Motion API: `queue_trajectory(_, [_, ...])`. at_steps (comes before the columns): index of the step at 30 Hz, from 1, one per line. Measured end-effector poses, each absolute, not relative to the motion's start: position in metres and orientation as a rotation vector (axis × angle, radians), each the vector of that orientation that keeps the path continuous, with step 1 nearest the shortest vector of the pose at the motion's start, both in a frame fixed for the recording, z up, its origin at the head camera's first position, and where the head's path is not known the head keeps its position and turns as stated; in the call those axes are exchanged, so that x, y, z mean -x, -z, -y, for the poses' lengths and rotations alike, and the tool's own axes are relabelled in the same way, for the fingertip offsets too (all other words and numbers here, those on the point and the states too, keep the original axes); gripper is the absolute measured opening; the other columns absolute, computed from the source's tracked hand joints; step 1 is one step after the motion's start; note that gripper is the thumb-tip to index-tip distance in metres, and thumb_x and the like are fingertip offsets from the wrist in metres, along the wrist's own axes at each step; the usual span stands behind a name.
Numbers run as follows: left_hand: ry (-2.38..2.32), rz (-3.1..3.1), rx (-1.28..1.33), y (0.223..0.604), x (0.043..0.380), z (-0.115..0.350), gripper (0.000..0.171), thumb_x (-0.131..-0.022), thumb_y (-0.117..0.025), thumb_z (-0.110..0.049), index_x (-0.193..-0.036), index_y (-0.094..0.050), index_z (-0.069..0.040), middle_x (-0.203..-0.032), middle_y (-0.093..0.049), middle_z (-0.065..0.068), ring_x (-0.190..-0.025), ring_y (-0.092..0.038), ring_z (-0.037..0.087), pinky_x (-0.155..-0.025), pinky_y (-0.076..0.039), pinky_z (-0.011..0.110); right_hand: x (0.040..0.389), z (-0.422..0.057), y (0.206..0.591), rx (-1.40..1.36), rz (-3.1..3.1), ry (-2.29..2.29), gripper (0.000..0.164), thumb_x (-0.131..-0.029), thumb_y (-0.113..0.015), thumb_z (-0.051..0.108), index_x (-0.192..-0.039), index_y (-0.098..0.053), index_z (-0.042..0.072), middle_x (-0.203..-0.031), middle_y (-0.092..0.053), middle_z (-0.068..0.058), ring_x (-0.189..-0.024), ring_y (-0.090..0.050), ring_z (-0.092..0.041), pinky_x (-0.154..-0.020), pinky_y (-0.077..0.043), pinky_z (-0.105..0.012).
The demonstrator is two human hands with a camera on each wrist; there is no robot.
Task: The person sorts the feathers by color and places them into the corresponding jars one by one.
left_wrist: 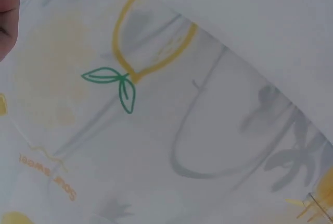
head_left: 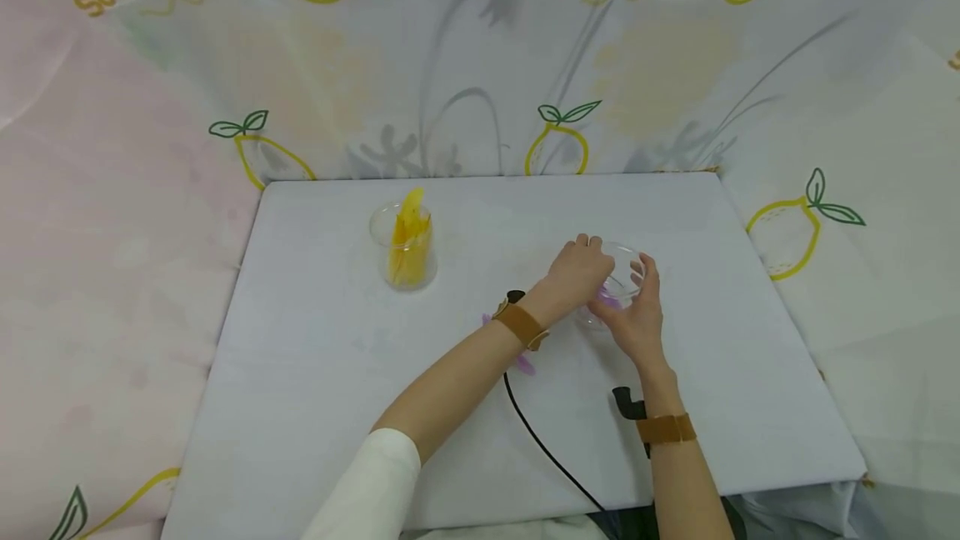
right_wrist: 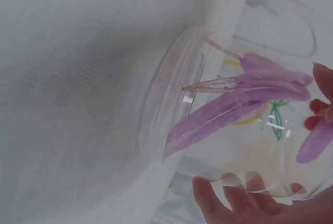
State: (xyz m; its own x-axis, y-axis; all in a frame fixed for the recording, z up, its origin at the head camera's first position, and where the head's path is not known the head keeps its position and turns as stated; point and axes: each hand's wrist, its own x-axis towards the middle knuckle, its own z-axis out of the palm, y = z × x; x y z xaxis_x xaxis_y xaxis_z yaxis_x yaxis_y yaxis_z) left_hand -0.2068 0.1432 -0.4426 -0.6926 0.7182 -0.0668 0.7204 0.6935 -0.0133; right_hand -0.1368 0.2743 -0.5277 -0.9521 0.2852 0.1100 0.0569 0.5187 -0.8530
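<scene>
My right hand (head_left: 639,325) grips a clear plastic cup (head_left: 624,261) with its fingers curled round the side near the rim. Inside the cup lie several purple feathers (right_wrist: 255,81), their pale quills toward the base. At the cup's mouth my left hand (head_left: 581,271) pinches another purple feather (right_wrist: 315,141), which hangs just inside the rim in the right wrist view. More purple feathers (head_left: 525,365) rest on the white table under my left wrist, partly hidden by it. The left wrist view shows only a bit of a hand at its upper left edge.
A second clear cup (head_left: 381,227) holding yellow feathers (head_left: 410,244) stands left of centre, toward the back of the white table (head_left: 315,407). A black cable (head_left: 536,440) runs from my left wrist to the front edge. Lemon-printed cloth (head_left: 450,48) rises behind the table.
</scene>
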Motion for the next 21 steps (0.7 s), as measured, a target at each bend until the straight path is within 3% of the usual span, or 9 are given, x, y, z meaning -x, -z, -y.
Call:
queue_trajectory(5, [-0.025,-2.811,-1.169,0.440,0.207,-0.143,0.028,-0.098,-0.064,-0.032,-0.124,-0.068,-0.023,-0.117,-0.063,0.000,-0.111,-0.055,0.019,-0.096,-0.048,0.034,0.137,-0.275,0.529,0.267,2.526,-1.408,0.105,-0.077,-0.087,0.019,-0.156,-0.017,0.017,-0.156,-0.031,-0.020,-0.143,-0.033,-0.044,-0.110,-0.032,-0.067])
queue_trajectory(10, [-0.306,-2.870,-1.115,0.442,0.208,-0.125,0.036,-0.100,-0.060,-0.036,-0.135,-0.061,-0.027,-0.132,-0.059,-0.004,-0.124,-0.052,0.019,-0.104,-0.043,0.040,0.137,-0.275,0.529,0.270,2.525,-1.411,0.106,-0.077,-0.087,0.021,-0.156,-0.017,0.016,-0.157,-0.030,-0.019,-0.143,-0.032,-0.044,-0.109,-0.030,-0.070])
queue_trajectory(13, [-0.565,-2.934,-1.097,0.449,0.207,-0.100,0.033,-0.100,-0.062,-0.030,-0.132,-0.063,-0.022,-0.132,-0.062,-0.001,-0.121,-0.057,0.021,-0.101,-0.047,0.039,0.138,-0.274,0.529,0.291,2.537,-1.391,0.106,-0.077,-0.088,0.023,-0.156,-0.017,0.016,-0.158,-0.031,-0.018,-0.144,-0.032,-0.044,-0.109,-0.030,-0.070])
queue_trajectory(17, [-0.723,-2.839,-1.033,0.471,0.200,-0.055,0.025,-0.097,-0.067,-0.022,-0.121,-0.069,-0.014,-0.118,-0.068,0.005,-0.108,-0.063,0.025,-0.091,-0.052,0.039,0.138,-0.273,0.529,0.316,2.552,-1.374,0.106,-0.077,-0.087,0.025,-0.156,-0.017,0.018,-0.158,-0.032,-0.017,-0.144,-0.033,-0.042,-0.110,-0.031,-0.069])
queue_trajectory(21, [-0.650,-2.636,-0.911,0.492,0.184,-0.012,0.030,-0.092,-0.073,-0.020,-0.121,-0.070,-0.010,-0.120,-0.068,0.009,-0.109,-0.062,0.030,-0.093,-0.051,0.044,0.138,-0.273,0.529,0.312,2.540,-1.389,0.106,-0.077,-0.088,0.025,-0.156,-0.017,0.020,-0.158,-0.032,-0.015,-0.145,-0.032,-0.039,-0.111,-0.030,-0.068])
